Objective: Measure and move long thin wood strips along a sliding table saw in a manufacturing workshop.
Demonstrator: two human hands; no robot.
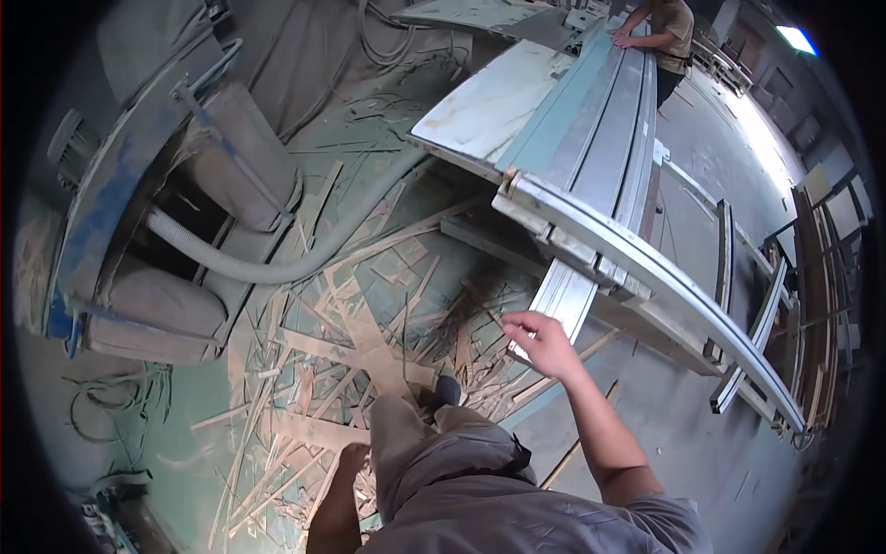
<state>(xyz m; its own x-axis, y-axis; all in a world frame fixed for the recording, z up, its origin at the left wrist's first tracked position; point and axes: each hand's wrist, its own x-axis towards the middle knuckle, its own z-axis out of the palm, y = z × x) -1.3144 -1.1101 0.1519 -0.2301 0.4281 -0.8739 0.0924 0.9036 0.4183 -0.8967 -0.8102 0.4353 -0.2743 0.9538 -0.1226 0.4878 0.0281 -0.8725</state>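
Observation:
My right hand [540,344] is raised in front of me, its fingers loosely bent and slightly apart, with nothing visible in them. In the view it overlaps the end of a silver metal rail [565,300] that sticks out from under the sliding table saw; I cannot tell whether they touch. My left hand [354,458] hangs low beside my left leg, over wood offcuts [323,429] on the floor. Most of its fingers are hidden. The saw's long grey sliding table [600,138] runs away from me, with a curved-looking silver crosscut fence [646,245] across its near end.
A white side table [498,111] adjoins the saw. At its far end another person [672,37] leans with hands on the table. Dust collector bags [245,152] and a ribbed hose [268,270] stand left. Scraps litter the floor around my feet. Metal frames [729,277] and leaning boards [817,277] are at right.

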